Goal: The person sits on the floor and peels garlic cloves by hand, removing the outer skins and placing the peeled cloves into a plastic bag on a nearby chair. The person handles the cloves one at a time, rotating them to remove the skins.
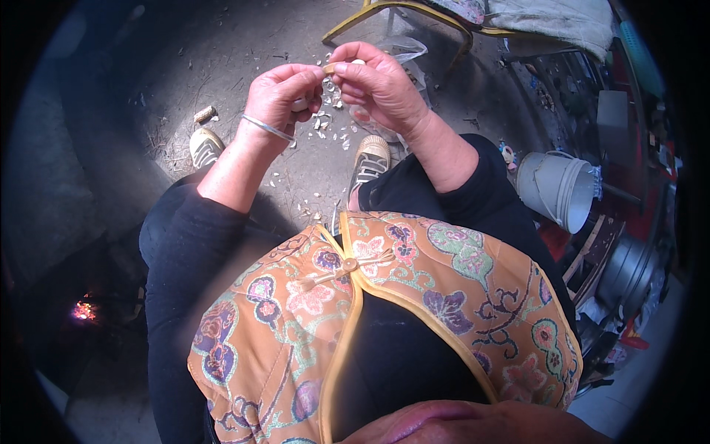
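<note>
My left hand (284, 94), with a bangle on its wrist, pinches one end of a small tan piece (329, 69), possibly a shell or pod. The thumb and fingers of my right hand (378, 83) grip its other end, so the hands nearly touch. A pale object (300, 104) shows within the curled left fingers, and another pale bit (359, 62) shows at the right fingers; what they are cannot be told. Pale broken shell-like bits (323, 123) lie on the floor below. A clear plastic bag (407, 49) lies partly behind my right hand.
A yellow metal-framed seat (388, 5) with cloth stands ahead. A short cob-like piece (204, 114) lies near my left shoe (206, 149). To the right are a white bucket (554, 188) and a metal pot (627, 272). Embers (84, 311) glow at the lower left.
</note>
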A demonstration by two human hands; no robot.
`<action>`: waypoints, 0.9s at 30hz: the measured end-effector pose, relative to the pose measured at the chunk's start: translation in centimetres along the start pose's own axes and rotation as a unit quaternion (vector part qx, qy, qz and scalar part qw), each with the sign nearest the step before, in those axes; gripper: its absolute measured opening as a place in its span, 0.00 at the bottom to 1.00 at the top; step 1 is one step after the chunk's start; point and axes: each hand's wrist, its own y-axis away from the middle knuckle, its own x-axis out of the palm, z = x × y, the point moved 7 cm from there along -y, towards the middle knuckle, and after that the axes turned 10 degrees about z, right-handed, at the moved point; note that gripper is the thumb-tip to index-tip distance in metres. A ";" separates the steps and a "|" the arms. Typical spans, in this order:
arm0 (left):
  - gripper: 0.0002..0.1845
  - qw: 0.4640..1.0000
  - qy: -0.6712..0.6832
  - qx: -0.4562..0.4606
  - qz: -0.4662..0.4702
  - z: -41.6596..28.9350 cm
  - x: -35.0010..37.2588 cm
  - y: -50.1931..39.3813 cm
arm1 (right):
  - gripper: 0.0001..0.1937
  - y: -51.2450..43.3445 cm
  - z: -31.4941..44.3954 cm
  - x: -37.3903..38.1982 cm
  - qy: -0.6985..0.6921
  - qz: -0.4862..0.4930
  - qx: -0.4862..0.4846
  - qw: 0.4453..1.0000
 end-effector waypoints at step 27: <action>0.07 0.999 0.023 0.002 -0.027 0.3 -0.5 0.1 | 0.06 0.2 -0.4 0.1 0.119 -0.017 -0.020 0.993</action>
